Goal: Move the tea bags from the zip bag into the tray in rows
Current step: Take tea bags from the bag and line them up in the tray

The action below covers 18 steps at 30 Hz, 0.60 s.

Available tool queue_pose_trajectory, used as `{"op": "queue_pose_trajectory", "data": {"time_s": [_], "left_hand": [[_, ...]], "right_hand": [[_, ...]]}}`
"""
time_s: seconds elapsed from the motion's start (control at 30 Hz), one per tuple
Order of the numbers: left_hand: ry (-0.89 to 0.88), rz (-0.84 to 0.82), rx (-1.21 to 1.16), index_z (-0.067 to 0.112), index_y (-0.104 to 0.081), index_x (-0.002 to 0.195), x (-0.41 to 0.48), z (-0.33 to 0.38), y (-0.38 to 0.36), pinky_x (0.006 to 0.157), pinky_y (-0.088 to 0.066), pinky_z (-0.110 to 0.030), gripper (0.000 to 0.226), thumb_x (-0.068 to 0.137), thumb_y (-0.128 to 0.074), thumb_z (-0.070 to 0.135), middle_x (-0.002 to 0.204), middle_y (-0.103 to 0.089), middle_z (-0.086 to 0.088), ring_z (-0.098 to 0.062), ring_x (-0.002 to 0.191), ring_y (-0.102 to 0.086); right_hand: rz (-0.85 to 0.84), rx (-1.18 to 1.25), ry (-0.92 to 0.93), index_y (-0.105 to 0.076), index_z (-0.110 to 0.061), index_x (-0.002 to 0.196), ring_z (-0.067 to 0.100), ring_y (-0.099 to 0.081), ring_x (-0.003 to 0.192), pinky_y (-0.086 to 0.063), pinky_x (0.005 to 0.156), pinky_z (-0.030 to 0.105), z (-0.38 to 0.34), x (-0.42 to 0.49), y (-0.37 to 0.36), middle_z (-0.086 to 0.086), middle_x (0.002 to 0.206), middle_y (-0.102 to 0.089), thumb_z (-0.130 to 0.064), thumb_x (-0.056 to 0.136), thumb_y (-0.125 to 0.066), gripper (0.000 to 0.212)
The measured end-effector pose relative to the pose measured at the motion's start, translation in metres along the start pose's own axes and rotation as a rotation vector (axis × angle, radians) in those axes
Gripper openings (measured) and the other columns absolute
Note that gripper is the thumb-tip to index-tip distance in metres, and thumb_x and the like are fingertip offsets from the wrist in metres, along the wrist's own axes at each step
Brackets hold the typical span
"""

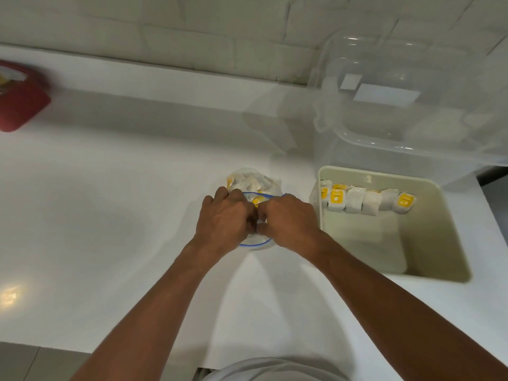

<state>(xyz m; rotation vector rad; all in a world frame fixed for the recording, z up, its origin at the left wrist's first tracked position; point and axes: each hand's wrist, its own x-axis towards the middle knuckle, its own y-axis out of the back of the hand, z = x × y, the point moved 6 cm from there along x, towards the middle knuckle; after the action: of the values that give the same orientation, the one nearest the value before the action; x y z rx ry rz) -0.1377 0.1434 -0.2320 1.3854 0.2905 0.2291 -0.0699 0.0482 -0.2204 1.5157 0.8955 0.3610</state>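
Observation:
A clear zip bag (pixel 254 182) with a blue zipper rim lies on the white counter, holding several white tea bags with yellow tags. My left hand (pixel 224 217) and my right hand (pixel 288 220) are side by side at the bag's mouth, fingers curled over its rim; what the fingertips pinch is hidden. To the right stands a cream tray (pixel 428 243). A row of several tea bags (pixel 365 200) lies along its far side.
A large clear plastic container (pixel 406 105) stands behind the tray at the back right. A red object (pixel 22 103) sits at the far left of the counter (pixel 110 202). A tiled wall runs along the back. The counter's front edge is close to my body.

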Motion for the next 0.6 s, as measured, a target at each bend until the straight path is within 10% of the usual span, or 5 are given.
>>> {"op": "queue_pose_trajectory", "data": {"time_s": [0.37,0.6], "left_hand": [[-0.111,-0.031,-0.588,0.054,-0.051,0.121,0.009,-0.004,0.051,0.075,-0.054,-0.036,0.061,0.085,-0.047,0.005,0.102,-0.067,0.024,-0.003,0.084,-0.061],[-0.164,0.042,-0.497,0.045,-0.065,0.102,0.011,-0.003,0.062,0.074,-0.053,-0.035,0.020,0.087,-0.070,0.033,0.097,-0.066,0.022,-0.001,0.076,-0.061]], "right_hand": [[0.018,0.786,-0.109,-0.073,-0.019,0.085,0.010,-0.058,0.072,-0.043,0.066,0.024,0.033,0.008,0.045,-0.003,0.079,-0.066,-0.024,0.092,-0.066,0.011],[-0.123,1.018,-0.251,-0.074,-0.013,0.092,0.014,-0.033,0.052,-0.026,0.049,0.025,0.046,0.005,0.036,0.001,0.068,-0.058,-0.015,0.094,-0.062,0.013]]}}
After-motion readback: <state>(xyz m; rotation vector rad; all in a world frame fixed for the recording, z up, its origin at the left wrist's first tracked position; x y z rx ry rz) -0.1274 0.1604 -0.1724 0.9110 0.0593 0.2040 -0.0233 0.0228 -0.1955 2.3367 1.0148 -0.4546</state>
